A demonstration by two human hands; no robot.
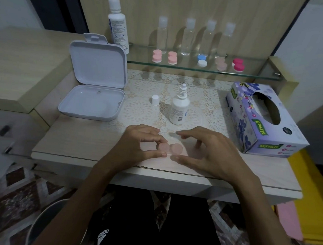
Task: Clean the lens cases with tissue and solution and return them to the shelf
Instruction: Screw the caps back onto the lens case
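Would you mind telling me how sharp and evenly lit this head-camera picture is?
Head view: dim, cool light; the four clear plastic bottles at the back look soft; their shadows fall on the lace mat; wide-angle bending curves the table edge; the pale pink lens case between the hands looks hazy.

counts: five twin-cap round plastic lens cases on the glass shelf (251,74): two light pink (157,56) (172,58), one blue-and-white (202,60), one pale beige-pink (221,63), one magenta (238,65). one more pale pink lens case (170,148) on the desk between the hands. four clear small plastic bottles with white caps (162,35) (187,37) (208,38) (225,40). two white solution bottles: one tall (118,26), one short and uncapped (179,107). one loose white cap (155,100). one open white hinged plastic box (92,102). one purple floral tissue box (264,121). two hands: left (137,145), right (209,152).
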